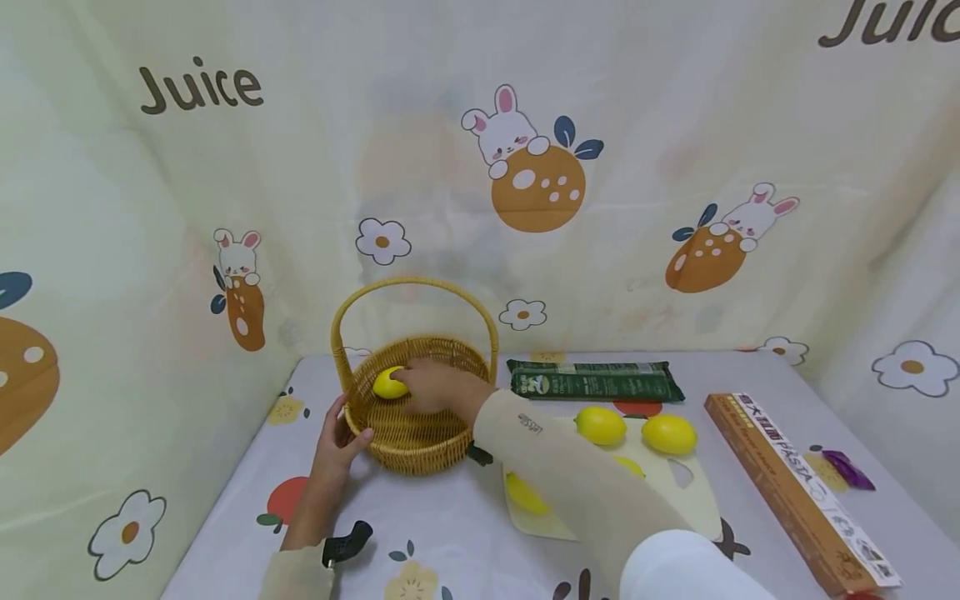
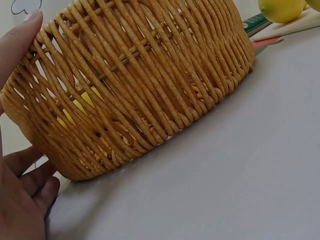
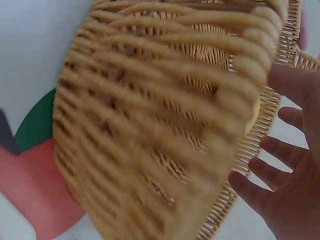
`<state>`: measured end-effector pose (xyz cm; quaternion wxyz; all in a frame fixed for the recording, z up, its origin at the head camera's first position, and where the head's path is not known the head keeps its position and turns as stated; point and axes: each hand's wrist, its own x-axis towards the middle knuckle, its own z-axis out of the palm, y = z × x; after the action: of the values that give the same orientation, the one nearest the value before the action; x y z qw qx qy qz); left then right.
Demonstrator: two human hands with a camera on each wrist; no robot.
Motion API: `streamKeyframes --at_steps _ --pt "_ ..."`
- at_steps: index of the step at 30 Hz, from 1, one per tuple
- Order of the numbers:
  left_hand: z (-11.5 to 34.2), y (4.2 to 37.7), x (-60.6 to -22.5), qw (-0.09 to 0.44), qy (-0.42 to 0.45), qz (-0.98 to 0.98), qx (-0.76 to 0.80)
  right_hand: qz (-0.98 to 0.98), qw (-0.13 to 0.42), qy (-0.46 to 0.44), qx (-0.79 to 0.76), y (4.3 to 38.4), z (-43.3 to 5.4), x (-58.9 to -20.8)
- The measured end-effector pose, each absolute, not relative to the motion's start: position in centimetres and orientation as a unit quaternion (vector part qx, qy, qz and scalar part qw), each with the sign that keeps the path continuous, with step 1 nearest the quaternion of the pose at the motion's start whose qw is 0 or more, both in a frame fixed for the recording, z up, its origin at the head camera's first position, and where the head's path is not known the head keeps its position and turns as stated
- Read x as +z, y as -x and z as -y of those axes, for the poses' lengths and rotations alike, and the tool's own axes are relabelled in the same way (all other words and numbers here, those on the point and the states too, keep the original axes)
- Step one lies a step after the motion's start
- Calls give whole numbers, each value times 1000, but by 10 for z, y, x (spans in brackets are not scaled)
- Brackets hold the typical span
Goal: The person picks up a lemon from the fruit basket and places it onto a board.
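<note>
A round wicker basket [image 1: 420,458] with a tall arched handle stands at the back left of the table. My left hand [image 1: 335,450] holds its left side, thumb near the rim and fingers against the outer wall. My right hand [image 1: 438,387] reaches over the rim into the basket, its fingertips at a yellow lemon [image 1: 387,383] lying inside. In the right wrist view, the fingers of the right hand [image 3: 290,165] are spread and loosely bent, and the basket wall hides most of the lemon [image 3: 255,116]. Yellow shows through the weave in the left wrist view.
Several more lemons [image 1: 670,434] lie on a cream cutting board [image 1: 693,504], partly behind my right forearm. Behind it is a dark green packet [image 1: 600,382]. An orange-brown pasta box [image 1: 802,492] and a small purple wrapped item [image 1: 849,470] lie on the right.
</note>
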<state>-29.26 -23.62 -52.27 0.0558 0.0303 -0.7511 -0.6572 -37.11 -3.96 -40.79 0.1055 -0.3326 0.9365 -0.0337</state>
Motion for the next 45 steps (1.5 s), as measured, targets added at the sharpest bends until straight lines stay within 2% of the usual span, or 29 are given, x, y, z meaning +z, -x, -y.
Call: streamKeyframes --at_steps 9,17,21,26,31,39,45 --pt "239 289 -524 62 -22 752 -656 -938 95 334 -17 375 59 -419" --pt "233 287 -523 64 -9 747 -662 -938 115 326 -18 384 57 -431" --pt "232 288 -523 66 -7 744 -665 -933 124 338 -11 384 54 -430" --pt "236 290 -522 67 -13 743 -665 -927 101 361 -21 382 59 -425" --pt "234 285 -514 58 -7 733 -677 -929 108 354 -17 378 65 -429" --pt "234 289 -523 62 -9 741 -668 -919 109 377 -30 374 60 -427" --pt "232 281 -508 51 -9 739 -671 -914 127 384 -32 374 54 -424"
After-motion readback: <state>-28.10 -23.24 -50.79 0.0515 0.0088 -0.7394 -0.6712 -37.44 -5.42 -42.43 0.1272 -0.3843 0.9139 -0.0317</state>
